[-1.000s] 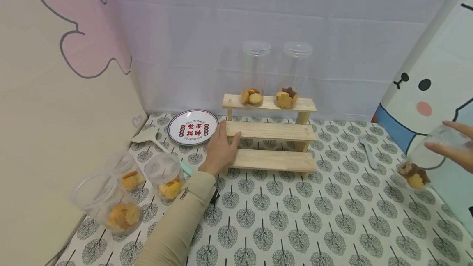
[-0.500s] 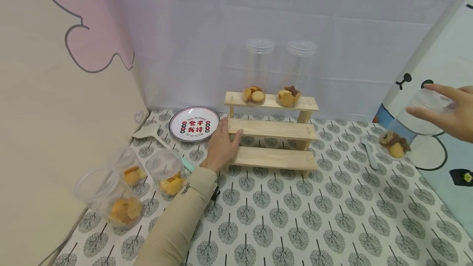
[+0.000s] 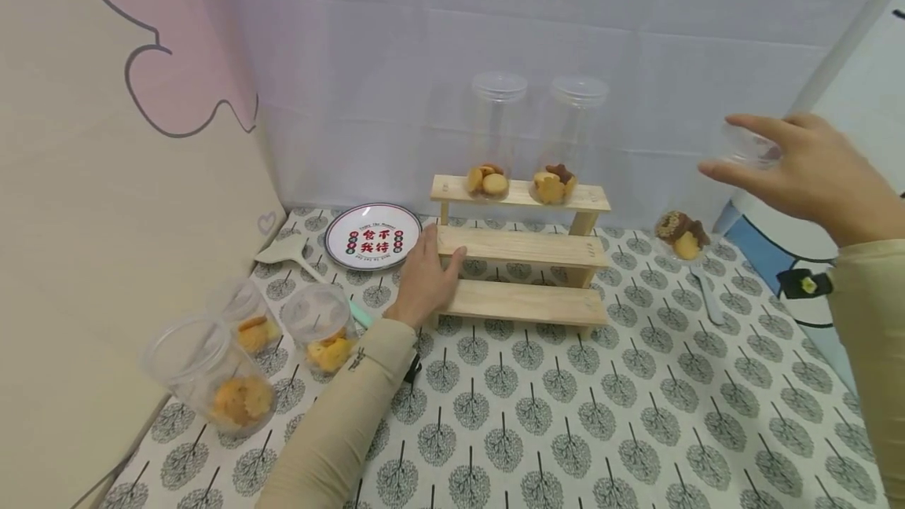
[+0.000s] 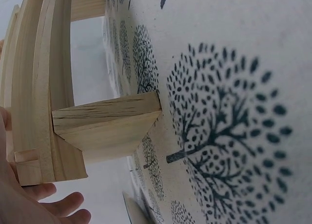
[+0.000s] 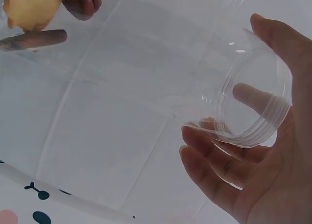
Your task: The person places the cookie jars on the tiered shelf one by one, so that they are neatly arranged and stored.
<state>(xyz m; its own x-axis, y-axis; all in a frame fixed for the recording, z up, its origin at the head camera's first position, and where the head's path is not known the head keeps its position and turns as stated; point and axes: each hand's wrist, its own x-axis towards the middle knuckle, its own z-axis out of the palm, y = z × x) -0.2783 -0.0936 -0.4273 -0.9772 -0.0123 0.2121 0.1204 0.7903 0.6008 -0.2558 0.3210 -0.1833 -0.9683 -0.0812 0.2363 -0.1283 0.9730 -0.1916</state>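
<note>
A three-step wooden display rack (image 3: 523,247) stands mid-table. My left hand (image 3: 424,281) grips its left end at the middle step, thumb on the front side; in the left wrist view the fingertips (image 4: 70,204) show past the plank's end. At the right, my right hand (image 3: 813,171) holds a tall clear jar (image 5: 141,72) by its lidded end, thumb on one side and fingers on the other. The jar is tilted and raised above the table, with brown and yellow cookies (image 3: 682,236) at its bottom. Two similar lidded jars, a left one (image 3: 490,128) and a right one (image 3: 569,132), stand on the top step.
Several clear cookie jars stand at the left, including a near one (image 3: 191,352) and one beside the forearm (image 3: 318,316). A white-headed spatula (image 3: 283,250) and a lettered plate (image 3: 375,238) lie behind them. A pale fork (image 3: 709,301) lies right of the rack.
My right hand has carried the tilted jar leftward and upward, from the far right toward the rack. The left hand stays at the rack's left end.
</note>
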